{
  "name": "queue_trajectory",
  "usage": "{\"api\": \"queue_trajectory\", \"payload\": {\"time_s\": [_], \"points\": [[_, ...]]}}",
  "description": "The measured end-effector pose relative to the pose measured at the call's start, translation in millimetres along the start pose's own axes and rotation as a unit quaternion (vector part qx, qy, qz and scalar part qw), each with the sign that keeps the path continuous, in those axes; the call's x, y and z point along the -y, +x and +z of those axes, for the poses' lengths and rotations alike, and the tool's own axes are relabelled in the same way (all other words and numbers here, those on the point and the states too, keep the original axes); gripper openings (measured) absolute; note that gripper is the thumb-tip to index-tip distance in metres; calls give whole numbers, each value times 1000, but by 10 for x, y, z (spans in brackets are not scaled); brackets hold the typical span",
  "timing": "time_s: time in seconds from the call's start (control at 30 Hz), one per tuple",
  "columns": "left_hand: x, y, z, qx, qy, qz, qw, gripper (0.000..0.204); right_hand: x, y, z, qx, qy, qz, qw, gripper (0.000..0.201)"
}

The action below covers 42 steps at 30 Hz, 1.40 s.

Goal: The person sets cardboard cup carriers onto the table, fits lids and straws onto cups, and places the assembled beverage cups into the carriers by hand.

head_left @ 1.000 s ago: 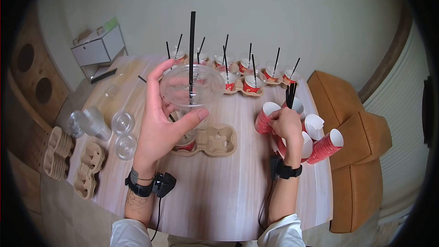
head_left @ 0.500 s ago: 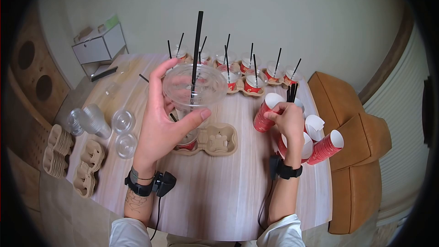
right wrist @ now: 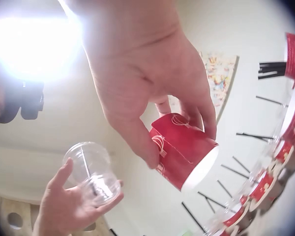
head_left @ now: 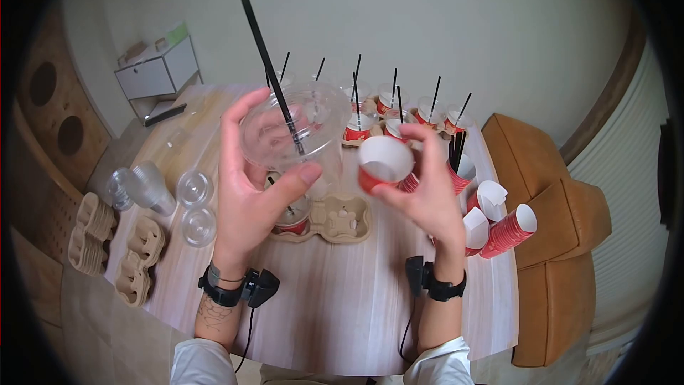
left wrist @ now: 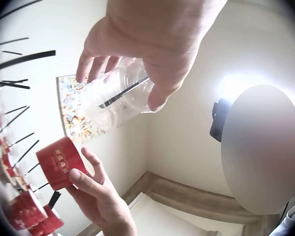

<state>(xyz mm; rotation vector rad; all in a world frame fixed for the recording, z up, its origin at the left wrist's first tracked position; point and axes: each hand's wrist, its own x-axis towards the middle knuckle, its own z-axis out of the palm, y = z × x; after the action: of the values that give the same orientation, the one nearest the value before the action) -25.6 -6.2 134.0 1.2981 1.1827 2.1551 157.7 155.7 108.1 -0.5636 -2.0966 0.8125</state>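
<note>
My left hand (head_left: 249, 196) grips a clear plastic cup (head_left: 324, 139) tilted above the table, fingers behind it and thumb in front. A black straw (head_left: 263, 50) stands in that cup and leans left. To its right, my right hand (head_left: 436, 196) holds a red paper cup sleeve (head_left: 385, 160) with a white inside, thumb on one side and fingers on the other. Its printed side shows as a red sleeve (left wrist: 61, 162) in the left wrist view. Sleeve and cup are apart. Below them a cardboard cup carrier (head_left: 345, 217) has a cup (head_left: 293, 219) in its left pocket.
Stacks of red sleeves (head_left: 509, 232) stand at the right, with black straws (head_left: 457, 151) upright among them. Several sleeved cups (head_left: 358, 128) with straws fill carriers at the back. On the left are nested clear cups (head_left: 149, 189), lids (head_left: 198, 227) and stacked carriers (head_left: 139, 264).
My right hand has lifted a red sleeve from the stack at the right and moved it left toward the cup. The cup and straw in my left hand have tipped left.
</note>
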Motion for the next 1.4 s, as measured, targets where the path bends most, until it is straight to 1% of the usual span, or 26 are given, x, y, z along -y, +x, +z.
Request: {"api": "queue_trajectory", "payload": {"time_s": [0.07,0.1,0.13,0.17,0.2,0.23,0.3,0.33,0.4,0.43,0.5,0.6,0.63,0.7,0.73,0.8,0.83,0.9,1.03,1.1,1.23,1.3,1.33,1.4], "points": [[33,2,-15,20,4,34,999,92,73,-18,177,48,59,-1,997,94],[29,-6,0,21,5,34,999,92,173,-27,212,93,126,37,987,100],[25,-20,37,25,-2,15,1000,93,231,-40,240,93,127,37,987,100],[23,-27,56,30,-9,-3,1000,94,277,-58,268,110,152,29,982,101],[55,-23,51,30,-9,-3,1000,94,301,-68,293,127,177,22,976,103],[114,-16,43,46,12,1,999,94,280,-67,324,127,177,22,976,103],[139,-13,42,69,43,-3,997,91,209,-61,383,116,292,14,949,105],[125,-17,50,69,43,-3,997,91,227,-56,375,116,292,13,949,105],[104,-30,66,71,47,-57,995,90,299,-46,340,118,388,35,913,105],[120,-30,56,71,47,-57,995,90,340,-43,329,119,388,35,913,105],[180,-34,19,113,141,-48,982,92,409,-43,325,99,402,42,909,103],[211,-39,-16,109,166,-33,980,97,389,-42,339,101,390,33,915,104],[198,-37,-2,110,166,-32,980,97,376,-39,338,101,390,33,915,104],[155,-32,34,73,91,-1,993,97,356,-35,333,110,360,30,926,104],[150,-27,28,73,92,-1,993,97,370,-34,328,110,360,30,926,104],[141,-14,2,93,113,14,989,86,412,-36,314,113,334,35,935,104],[130,-10,-4,93,114,13,989,86,407,-37,318,112,335,35,935,104],[101,-6,-23,125,165,-41,977,77,398,-39,342,113,351,21,929,102],[117,-11,-33,124,193,-22,973,70,387,-35,366,112,354,19,928,102],[126,-17,-24,111,190,-11,975,58,389,-37,382,94,352,7,931,101],[143,-11,-19,111,194,3,975,55,408,-44,384,89,350,7,933,100],[144,-3,-19,124,206,25,970,54,427,-50,386,75,363,-1,929,100],[148,-5,-21,124,206,25,970,54,431,-49,379,74,363,-1,929,100],[164,-17,-27,132,186,-4,974,61,433,-49,362,78,366,0,927,99]]}}
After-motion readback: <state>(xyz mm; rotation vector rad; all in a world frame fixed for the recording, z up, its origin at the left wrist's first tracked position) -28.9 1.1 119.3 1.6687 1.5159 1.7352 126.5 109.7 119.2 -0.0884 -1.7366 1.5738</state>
